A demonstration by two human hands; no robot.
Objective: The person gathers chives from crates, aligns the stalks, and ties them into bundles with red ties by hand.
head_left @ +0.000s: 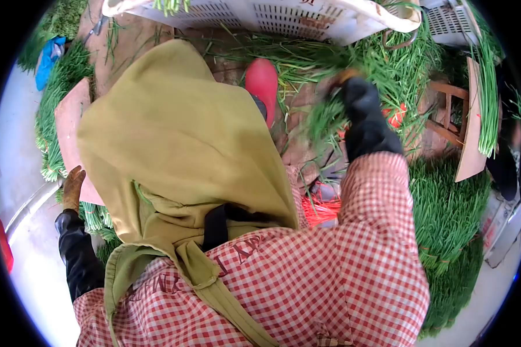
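Observation:
My right hand, in a brown glove below a black sleeve cover, is at the upper right over loose green stalks. Motion blurs its fingers, and whether it grips the stalks is unclear. My left hand, also in a brown glove, rests at the far left against the edge of a pinkish board. Its fingers point upward, close together, with nothing visible in them. An olive apron covers my lap.
White crates stand at the top. Bundled green stalks are stacked at the right, others at the left. Red ties lie near my right arm. A wooden stool is at the right, and a pink boot shows beyond the apron.

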